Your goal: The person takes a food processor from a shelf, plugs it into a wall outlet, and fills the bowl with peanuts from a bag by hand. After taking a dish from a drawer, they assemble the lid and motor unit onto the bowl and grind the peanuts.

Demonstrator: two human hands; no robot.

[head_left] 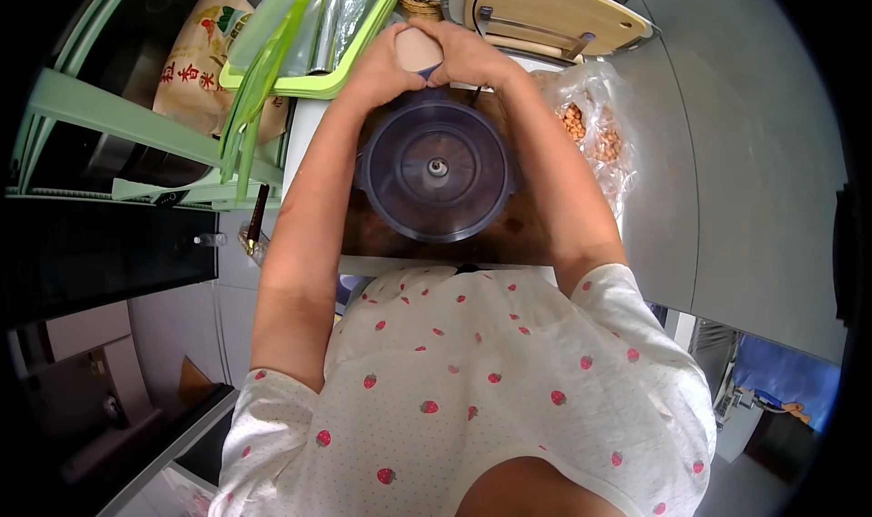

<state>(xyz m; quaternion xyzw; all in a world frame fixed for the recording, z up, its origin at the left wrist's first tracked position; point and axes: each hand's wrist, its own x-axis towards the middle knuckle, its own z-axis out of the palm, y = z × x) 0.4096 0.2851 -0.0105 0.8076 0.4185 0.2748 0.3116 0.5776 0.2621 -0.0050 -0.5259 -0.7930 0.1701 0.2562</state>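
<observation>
A round, translucent dark-purple bowl (386,195) with a small metal piece at its centre sits on a dark brown board (536,236). At its far side is a beige, rounded part (419,50), which looks joined to a purple piece below it. My left hand (377,68) curves around the left of this beige part, and my right hand (468,56) closes around its right. Both thumbs rest near its front edge. The fingertips behind it are hidden.
A green-rimmed tray (318,86) with green stalks (259,90) and a foil-like roll stands at back left. Clear plastic bags of nuts or beans (574,120) lie to the right. Behind are a wooden board (554,13) and a black cord. A printed sack (195,72) is on the left shelf.
</observation>
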